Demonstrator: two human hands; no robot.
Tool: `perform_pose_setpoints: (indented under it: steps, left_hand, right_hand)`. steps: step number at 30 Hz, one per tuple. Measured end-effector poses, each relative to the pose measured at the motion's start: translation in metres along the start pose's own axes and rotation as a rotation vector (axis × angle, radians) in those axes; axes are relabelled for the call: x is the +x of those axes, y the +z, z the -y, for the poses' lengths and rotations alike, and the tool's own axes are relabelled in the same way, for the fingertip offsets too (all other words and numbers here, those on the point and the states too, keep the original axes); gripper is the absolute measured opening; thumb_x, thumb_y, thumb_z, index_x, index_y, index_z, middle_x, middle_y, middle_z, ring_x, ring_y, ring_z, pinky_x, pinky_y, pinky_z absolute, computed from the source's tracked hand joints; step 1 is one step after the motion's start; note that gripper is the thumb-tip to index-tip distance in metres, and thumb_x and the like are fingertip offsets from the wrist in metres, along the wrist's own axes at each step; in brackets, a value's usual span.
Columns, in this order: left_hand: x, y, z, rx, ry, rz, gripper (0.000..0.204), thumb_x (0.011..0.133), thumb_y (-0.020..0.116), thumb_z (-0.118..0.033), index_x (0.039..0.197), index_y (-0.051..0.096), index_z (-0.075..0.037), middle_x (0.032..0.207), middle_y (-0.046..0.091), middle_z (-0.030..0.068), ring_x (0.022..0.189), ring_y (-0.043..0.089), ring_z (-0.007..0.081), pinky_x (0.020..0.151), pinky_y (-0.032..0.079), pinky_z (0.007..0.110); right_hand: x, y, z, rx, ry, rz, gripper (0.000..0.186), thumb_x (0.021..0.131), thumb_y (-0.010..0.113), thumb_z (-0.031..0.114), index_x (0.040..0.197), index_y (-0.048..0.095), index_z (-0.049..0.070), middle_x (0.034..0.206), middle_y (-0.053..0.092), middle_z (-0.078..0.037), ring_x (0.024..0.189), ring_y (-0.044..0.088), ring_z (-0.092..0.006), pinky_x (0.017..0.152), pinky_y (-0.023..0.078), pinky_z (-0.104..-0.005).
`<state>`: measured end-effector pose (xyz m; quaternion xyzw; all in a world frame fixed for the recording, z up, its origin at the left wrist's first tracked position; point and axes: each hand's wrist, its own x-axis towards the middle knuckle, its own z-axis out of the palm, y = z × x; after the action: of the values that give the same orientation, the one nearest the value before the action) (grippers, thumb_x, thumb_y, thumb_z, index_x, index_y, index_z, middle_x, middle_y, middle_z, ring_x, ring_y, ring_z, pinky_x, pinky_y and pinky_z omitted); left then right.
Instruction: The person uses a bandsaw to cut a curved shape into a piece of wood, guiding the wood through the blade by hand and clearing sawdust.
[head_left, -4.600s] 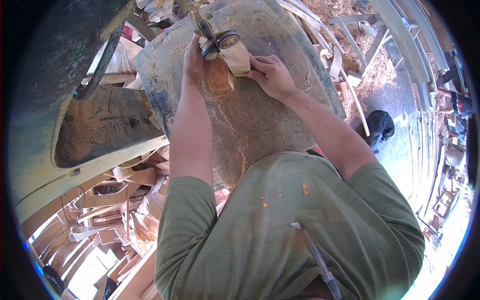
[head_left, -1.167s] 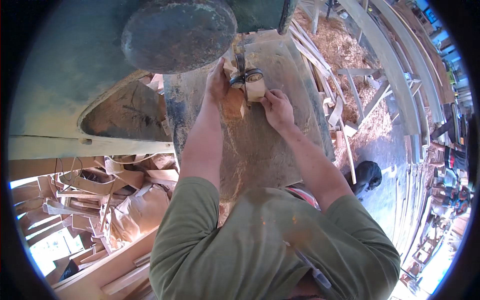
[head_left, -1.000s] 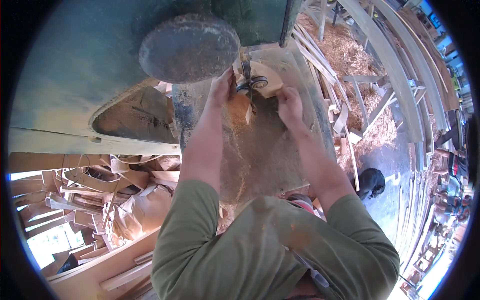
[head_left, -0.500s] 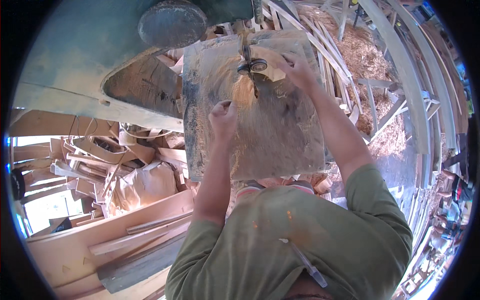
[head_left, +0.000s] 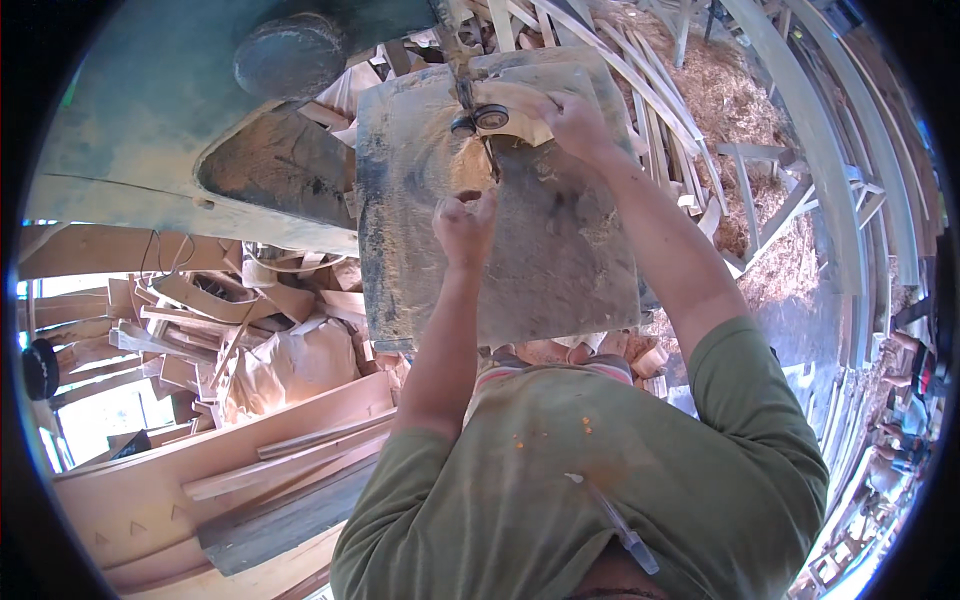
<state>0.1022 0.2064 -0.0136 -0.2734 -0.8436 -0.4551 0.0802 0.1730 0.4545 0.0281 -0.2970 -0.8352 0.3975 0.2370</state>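
On the dusty table [head_left: 560, 270] of a band saw lies a curved piece of pale wood [head_left: 526, 124], behind and right of the blade guide. My right hand [head_left: 580, 128] grips its right end, fingers bent over the edge. The guide wheels [head_left: 490, 117] hang over the wood and partly hide it. Just in front of the saw's cutting line, my left hand [head_left: 465, 228] is closed with thumb and fingers pinched together. Whatever it may hold is too small to make out. Sawdust [head_left: 470, 160] covers the table left of the blade guide.
The saw's green body [head_left: 120, 130] rises at the left. Wood offcuts [head_left: 175, 320] pile up below it, beside long boards [head_left: 300, 465]. Long timber strips [head_left: 655, 90] and shavings [head_left: 745, 110] lie to the right. Several people [head_left: 905, 430] are at the far right edge.
My left hand has moved right, to the front of the blade guide. My right hand still grips the curved wood. The whole view has shifted slightly.
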Motion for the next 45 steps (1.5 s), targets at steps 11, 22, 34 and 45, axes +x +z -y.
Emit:
perform_pose_setpoints:
  steps: [11,22,34,45]
  left_hand:
    - [-0.030,-0.058,0.065,0.158,-0.096,-0.287,0.019,0.083,0.072,-0.016,0.085,0.073,0.003,0.090,0.073,0.0203,0.081,0.071,0.0362,0.075,0.056,0.044]
    - [-0.099,-0.142,0.146,0.383,-0.276,-0.329,0.029,0.088,0.066,-0.022,0.085,0.072,0.006,0.093,0.072,0.0224,0.085,0.068,0.0415,0.078,0.054,0.051]
    - [-0.104,-0.134,0.133,0.369,-0.334,-0.312,0.029,0.087,0.066,-0.023,0.086,0.073,0.005,0.093,0.071,0.0233,0.087,0.067,0.0428,0.083,0.054,0.051]
    - [-0.102,-0.130,0.139,0.335,-0.285,-0.338,0.021,0.083,0.067,-0.017,0.080,0.072,0.004,0.089,0.071,0.0230,0.088,0.067,0.0420,0.083,0.054,0.051]
  right_hand:
    - [-0.011,-0.011,0.008,-0.134,-0.185,0.025,0.064,0.088,0.072,0.041,0.131,0.061,-0.006,0.118,0.070,-0.028,0.113,0.066,-0.0444,0.099,0.051,-0.0477]
    - [-0.028,-0.033,-0.015,-0.168,-0.230,-0.005,0.060,0.090,0.066,0.032,0.131,0.059,-0.010,0.123,0.065,-0.035,0.118,0.062,-0.0479,0.103,0.049,-0.0504]
    - [-0.008,-0.013,0.003,-0.194,-0.215,-0.137,0.048,0.090,0.065,0.038,0.101,0.066,-0.009,0.092,0.070,-0.033,0.090,0.070,-0.0481,0.085,0.055,-0.0554]
    - [-0.024,-0.037,-0.030,-0.221,-0.225,-0.183,0.045,0.087,0.067,0.034,0.105,0.064,-0.007,0.098,0.068,-0.033,0.097,0.066,-0.0497,0.088,0.053,-0.0552]
